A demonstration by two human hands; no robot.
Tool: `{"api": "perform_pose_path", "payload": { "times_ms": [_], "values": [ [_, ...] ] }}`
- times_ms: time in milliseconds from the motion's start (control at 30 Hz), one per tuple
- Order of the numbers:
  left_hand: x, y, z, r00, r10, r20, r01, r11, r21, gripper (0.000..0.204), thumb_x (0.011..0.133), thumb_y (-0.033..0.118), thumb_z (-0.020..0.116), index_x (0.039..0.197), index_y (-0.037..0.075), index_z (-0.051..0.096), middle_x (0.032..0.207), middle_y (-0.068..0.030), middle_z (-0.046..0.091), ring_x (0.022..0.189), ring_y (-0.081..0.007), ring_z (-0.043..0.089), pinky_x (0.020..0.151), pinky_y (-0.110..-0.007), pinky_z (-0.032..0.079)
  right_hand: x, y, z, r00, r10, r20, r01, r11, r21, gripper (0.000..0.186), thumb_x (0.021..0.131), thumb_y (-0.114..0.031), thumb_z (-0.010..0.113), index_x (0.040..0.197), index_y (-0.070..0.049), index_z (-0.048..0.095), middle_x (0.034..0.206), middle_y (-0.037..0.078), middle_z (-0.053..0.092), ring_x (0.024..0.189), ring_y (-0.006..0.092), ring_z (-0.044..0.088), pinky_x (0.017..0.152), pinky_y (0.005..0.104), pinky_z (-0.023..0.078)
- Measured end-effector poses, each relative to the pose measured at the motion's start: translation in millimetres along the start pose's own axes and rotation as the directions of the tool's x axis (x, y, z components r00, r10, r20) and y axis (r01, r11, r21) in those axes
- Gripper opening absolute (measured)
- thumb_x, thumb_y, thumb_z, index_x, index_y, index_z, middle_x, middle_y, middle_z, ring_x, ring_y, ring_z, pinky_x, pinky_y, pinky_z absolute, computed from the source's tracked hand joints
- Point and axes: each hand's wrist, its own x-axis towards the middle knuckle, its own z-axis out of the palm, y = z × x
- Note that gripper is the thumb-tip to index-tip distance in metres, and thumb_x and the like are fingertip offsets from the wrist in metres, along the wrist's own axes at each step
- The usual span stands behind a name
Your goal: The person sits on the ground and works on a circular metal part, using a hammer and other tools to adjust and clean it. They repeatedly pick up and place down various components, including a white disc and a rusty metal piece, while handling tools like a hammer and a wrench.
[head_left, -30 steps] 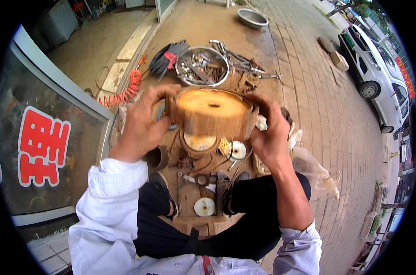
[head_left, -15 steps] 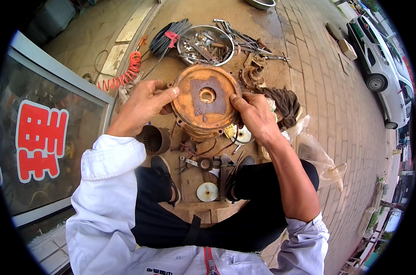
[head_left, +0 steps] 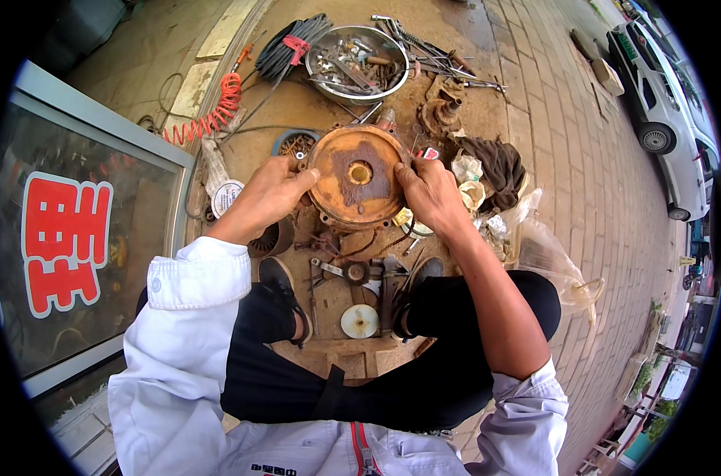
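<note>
A rusty, round metal housing cover (head_left: 359,193) faces up between my hands, with a small central hole and lugs around its rim. My left hand (head_left: 271,194) grips its left edge, thumb on top and fingers curled beneath. On the opposite edge, my right hand (head_left: 433,194) holds it the same way. The fingertips under the rim are hidden, and so is whether the cover rests on anything. Below it lie a dark hub-like part (head_left: 356,272) and a white disc (head_left: 360,321), between my shoes. A dark cylindrical part (head_left: 271,238) stands below my left wrist.
Beyond the cover sits a metal basin (head_left: 326,38) of small parts and tools, with black cable (head_left: 285,51) beside it. A blue bowl (head_left: 283,141) holds bolts. Rags (head_left: 499,170) and a plastic bag (head_left: 547,254) lie right. A glass door (head_left: 82,238) stands left; a white car (head_left: 666,111) is parked far right.
Both hands have lowered the cover away from me, so it looks smaller and flatter. The blue bowl of bolts has come into view behind it.
</note>
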Motion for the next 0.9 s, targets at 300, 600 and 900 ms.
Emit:
{"api": "perform_pose_path", "payload": {
  "times_ms": [300, 600, 900],
  "values": [
    [0, -22, -1, 0.999, -0.033, 0.007, 0.032, 0.996, 0.080, 0.044, 0.101, 0.031, 0.060, 0.118, -0.011, 0.063, 0.107, -0.0133, 0.069, 0.096, -0.0177, 0.064, 0.080, -0.034, 0.054, -2, 0, 11, 0.999, 0.009, 0.044, -0.008, 1.000, -0.029, 0.043, 0.096, -0.027, 0.058, 0.087, 0.015, 0.064, 0.090, 0.041, 0.062, 0.098, 0.0544, 0.063, 0.084, 0.0554, 0.050],
    [22, -46, 21, 0.999, -0.052, -0.006, 0.052, 0.982, 0.183, 0.043, 0.100, 0.029, 0.059, 0.111, -0.012, 0.062, 0.105, -0.0154, 0.068, 0.092, -0.0193, 0.066, 0.078, -0.035, 0.056, 18, 38, 38, 0.999, -0.045, -0.016, 0.043, 0.994, -0.097, 0.040, 0.096, -0.025, 0.060, 0.083, 0.012, 0.065, 0.090, 0.039, 0.063, 0.095, 0.0550, 0.063, 0.083, 0.0561, 0.051],
    [20, -44, 30, 0.994, 0.056, -0.090, -0.027, 0.954, 0.299, 0.050, 0.091, 0.032, 0.063, 0.084, -0.018, 0.062, 0.082, -0.0388, 0.064, 0.084, -0.0527, 0.068, 0.075, -0.055, 0.051, 23, 43, 49, 0.973, -0.197, -0.119, 0.174, 0.968, -0.178, 0.031, 0.092, -0.017, 0.062, 0.075, 0.008, 0.066, 0.084, 0.035, 0.066, 0.087, 0.0505, 0.066, 0.080, 0.0543, 0.053]
  ]
}}
